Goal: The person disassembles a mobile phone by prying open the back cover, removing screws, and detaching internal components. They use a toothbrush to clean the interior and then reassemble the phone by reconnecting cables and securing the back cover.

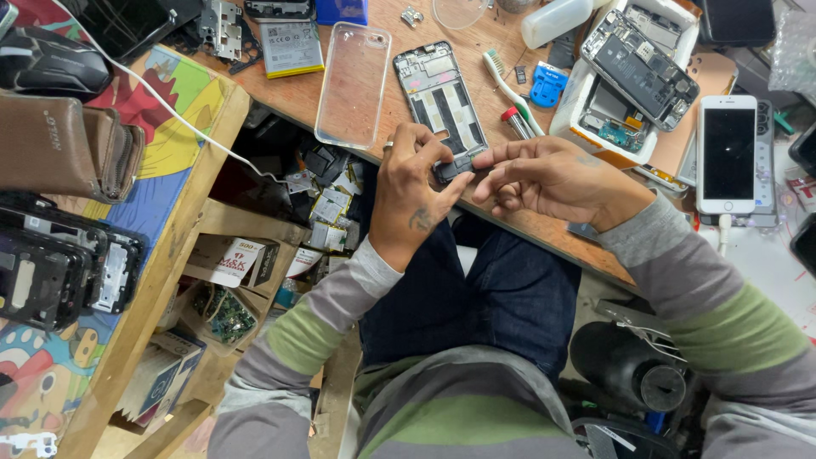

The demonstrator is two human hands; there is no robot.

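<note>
I see my left hand [414, 191] and right hand [544, 177] both pinching a small dark part [453, 167] at the near end of the phone frame [442, 102], whose long axis runs away across the surface [527, 229].

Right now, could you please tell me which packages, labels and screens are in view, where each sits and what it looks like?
White phone: bench, far right; dark blank screen, cable attached.
Battery: top of bench, left of the clear case; flat, grey label, yellow edge.
Cardboard box: shelf under the bench, left; white face, red print.
Phone frame: bench edge, at both hands; screenless.
</note>
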